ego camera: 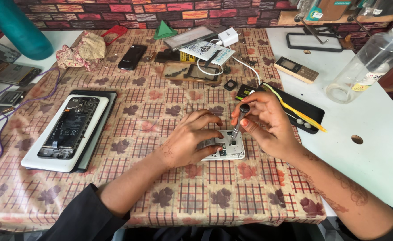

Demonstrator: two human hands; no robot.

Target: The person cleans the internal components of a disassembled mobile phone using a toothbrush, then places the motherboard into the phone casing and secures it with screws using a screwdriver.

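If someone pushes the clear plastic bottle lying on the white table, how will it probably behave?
The clear plastic bottle lies on its side and looks round, so it would likely roll. It appears nearly empty, so probably light and easy to shift. Its thin wall may dent if squeezed.

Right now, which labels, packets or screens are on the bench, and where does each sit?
Printed packet: top centre on the patterned cloth, flat, white with dark print and a yellow edge.
Bottle label: on the clear plastic bottle at far right, white with red and yellow.
Keypad phone: right of centre on the white table, beige bar with a small dark screen.
Black phone: top left of centre, screen dark.
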